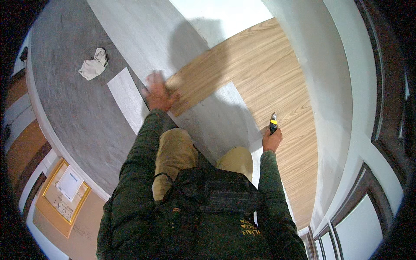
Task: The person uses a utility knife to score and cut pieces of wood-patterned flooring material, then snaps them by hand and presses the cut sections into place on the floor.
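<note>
My right hand is closed around a black and yellow utility knife, blade end pointing away from me, over the wood-grain vinyl flooring. Slightly smeared by motion, my left hand has its fingers spread and nothing in it. It lies at the left end of a wood-grain strip, where that meets the grey planks. A further grey plank stretches between my knees and the wood-grain flooring. Left of my left hand is a loose pale grey plank piece.
A crumpled whitish cloth lies on the dark grey floor. Down at the left stands a brown cardboard box with a white packet on it. A pale wall curves along the right, with dark-framed openings beyond.
</note>
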Tool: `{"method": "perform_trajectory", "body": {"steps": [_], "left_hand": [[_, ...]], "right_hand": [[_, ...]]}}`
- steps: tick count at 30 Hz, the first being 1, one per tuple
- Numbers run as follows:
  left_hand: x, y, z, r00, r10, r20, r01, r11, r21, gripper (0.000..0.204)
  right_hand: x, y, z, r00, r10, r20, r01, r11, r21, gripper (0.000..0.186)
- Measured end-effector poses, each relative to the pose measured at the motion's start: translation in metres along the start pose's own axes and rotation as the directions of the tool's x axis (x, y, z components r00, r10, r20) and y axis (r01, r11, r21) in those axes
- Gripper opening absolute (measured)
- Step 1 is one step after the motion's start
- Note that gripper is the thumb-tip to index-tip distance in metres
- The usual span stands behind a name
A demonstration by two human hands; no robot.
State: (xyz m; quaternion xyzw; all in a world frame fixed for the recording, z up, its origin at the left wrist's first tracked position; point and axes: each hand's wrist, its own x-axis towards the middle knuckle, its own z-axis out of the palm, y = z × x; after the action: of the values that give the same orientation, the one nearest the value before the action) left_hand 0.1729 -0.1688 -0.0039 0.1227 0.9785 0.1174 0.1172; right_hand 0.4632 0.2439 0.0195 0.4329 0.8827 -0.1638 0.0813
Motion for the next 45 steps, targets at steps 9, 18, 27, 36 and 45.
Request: {"method": "perform_trajectory", "body": {"steps": [9,18,27,36,45], "left_hand": [[0.043,0.124,-0.022,0.909,-0.259,0.325,0.169,0.945,0.279,0.110],[0.062,0.098,-0.016,0.848,-0.207,0.488,0.332,0.926,-0.183,0.041],[0.022,0.083,-0.103,0.986,0.148,0.078,-0.099,0.889,-0.447,0.031],[-0.076,0.085,-0.307,0.870,0.492,0.005,-0.389,0.694,-0.607,0.022],[-0.169,0.124,-0.411,0.690,0.704,-0.167,-0.694,0.581,-0.425,0.027]], "right_hand": [[-0.033,-0.025,-0.010,0.960,-0.270,-0.074,0.272,0.962,0.017,0.050],[-0.079,-0.039,-0.030,0.959,-0.283,-0.019,0.281,0.934,0.219,0.032],[-0.051,-0.131,-0.137,0.793,-0.573,-0.208,0.610,0.749,0.260,0.037],[-0.087,-0.250,-0.294,0.356,-0.829,-0.430,0.880,0.452,-0.143,0.050],[-0.204,-0.227,-0.387,0.606,-0.714,-0.350,0.763,0.646,0.005,0.038]]}}
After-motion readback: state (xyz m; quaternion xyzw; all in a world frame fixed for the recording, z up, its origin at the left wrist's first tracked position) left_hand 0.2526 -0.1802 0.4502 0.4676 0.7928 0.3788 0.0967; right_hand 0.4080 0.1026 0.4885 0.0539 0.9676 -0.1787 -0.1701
